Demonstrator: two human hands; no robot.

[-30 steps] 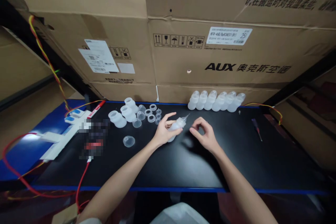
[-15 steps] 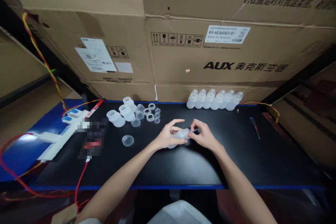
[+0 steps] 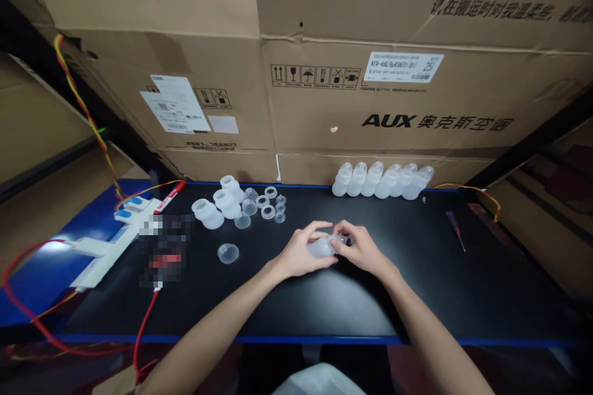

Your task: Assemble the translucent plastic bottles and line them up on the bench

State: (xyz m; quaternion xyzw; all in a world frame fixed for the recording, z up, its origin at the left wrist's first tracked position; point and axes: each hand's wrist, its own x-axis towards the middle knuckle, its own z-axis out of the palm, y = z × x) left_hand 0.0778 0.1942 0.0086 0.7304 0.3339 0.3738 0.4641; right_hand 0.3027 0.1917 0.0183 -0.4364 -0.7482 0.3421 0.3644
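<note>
A small translucent baby bottle (image 3: 320, 247) lies nearly level between my hands, its top pointing right. My left hand (image 3: 299, 252) is closed round the bottle's body from the left. With thumb and fingers, my right hand (image 3: 357, 245) grips the top end of the same bottle; a clear, nipple-like tip shows between the fingers. Fingers partly hide how the parts at the top sit. Left of my hands, a clear dome cap (image 3: 228, 253) lies alone on the black table.
Several open bottle bodies (image 3: 208, 213) stand at the back left, beside clear caps (image 3: 242, 220), collar rings (image 3: 267, 212) and nipples (image 3: 280, 217). Capped bottles (image 3: 364, 180) line the cardboard boxes (image 3: 319, 117). A screwdriver (image 3: 456, 231) lies right; a power strip (image 3: 118, 241) and cables lie left.
My right fingers have shifted from the bottle's tip to closer round its top end. The bottle is a little further right in view. The camera view has tilted slightly.
</note>
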